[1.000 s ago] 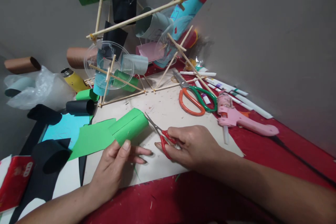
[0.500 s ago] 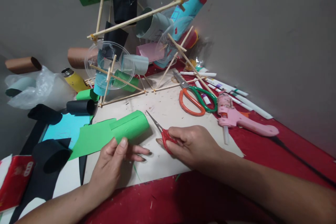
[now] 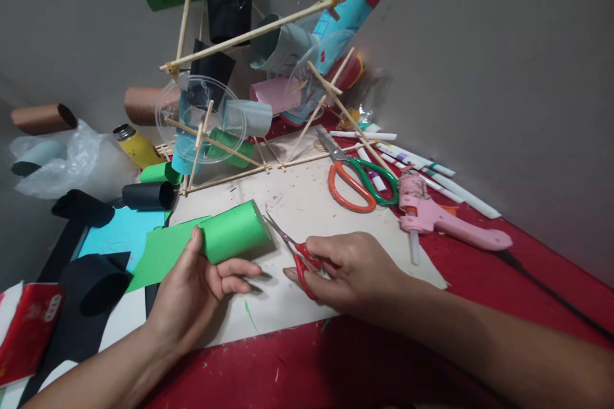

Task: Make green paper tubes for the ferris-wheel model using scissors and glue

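A green paper tube lies on its side at the middle of the pale board, its right end towards the scissors. My left hand holds it at the lower left, thumb on the near left end and fingers beneath, partly extended. Behind the thumb, a flat sheet of green paper reaches to the left. In my right hand are small scissors with red handles, their blades slightly parted and their tips close to the tube's right end. A thin green paper scrap rests on the board below.
A frame of wooden sticks with clear plastic lids and paper tubes rises at the back. Larger scissors with orange and green handles, a pink glue gun and several white markers lie right. Black paper is at left.
The tube has rolled, so its seam no longer shows on top. My left thumb has shifted up and left along it. The red scissors have opened wider and their handles moved slightly down.
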A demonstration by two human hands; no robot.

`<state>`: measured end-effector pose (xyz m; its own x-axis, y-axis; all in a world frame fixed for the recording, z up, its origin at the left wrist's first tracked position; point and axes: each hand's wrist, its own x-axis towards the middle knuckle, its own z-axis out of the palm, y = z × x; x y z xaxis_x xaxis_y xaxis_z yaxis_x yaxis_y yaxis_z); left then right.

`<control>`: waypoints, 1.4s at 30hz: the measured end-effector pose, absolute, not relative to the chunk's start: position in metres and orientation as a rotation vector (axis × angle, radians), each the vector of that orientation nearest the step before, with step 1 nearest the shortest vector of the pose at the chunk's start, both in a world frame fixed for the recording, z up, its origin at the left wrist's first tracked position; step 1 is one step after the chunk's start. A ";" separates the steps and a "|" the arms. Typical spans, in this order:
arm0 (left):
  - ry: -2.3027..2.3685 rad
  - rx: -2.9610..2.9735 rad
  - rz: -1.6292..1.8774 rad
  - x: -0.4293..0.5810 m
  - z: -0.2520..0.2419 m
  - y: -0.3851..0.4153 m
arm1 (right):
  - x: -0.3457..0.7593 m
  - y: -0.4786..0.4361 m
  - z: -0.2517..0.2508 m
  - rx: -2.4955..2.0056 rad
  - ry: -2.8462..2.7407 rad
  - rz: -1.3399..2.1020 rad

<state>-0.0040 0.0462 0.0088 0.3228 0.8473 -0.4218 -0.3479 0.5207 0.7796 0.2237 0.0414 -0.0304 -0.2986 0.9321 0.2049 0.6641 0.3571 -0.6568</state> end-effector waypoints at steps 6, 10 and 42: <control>1.001 0.653 0.923 0.000 0.011 0.044 | 0.223 0.040 -0.032 -1.379 -2.070 0.646; 1.052 0.674 0.894 0.004 0.012 0.044 | 0.224 0.040 -0.031 -1.390 -2.049 0.667; 1.342 1.436 1.193 -0.007 0.012 0.042 | 0.224 0.038 -0.030 -1.335 -2.076 0.661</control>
<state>-0.0073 0.0416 0.0121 -0.0162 0.9945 0.1039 0.2199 -0.0978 0.9706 0.2243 0.0376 -0.0301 -0.3328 0.9211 0.2019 0.6348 0.3771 -0.6744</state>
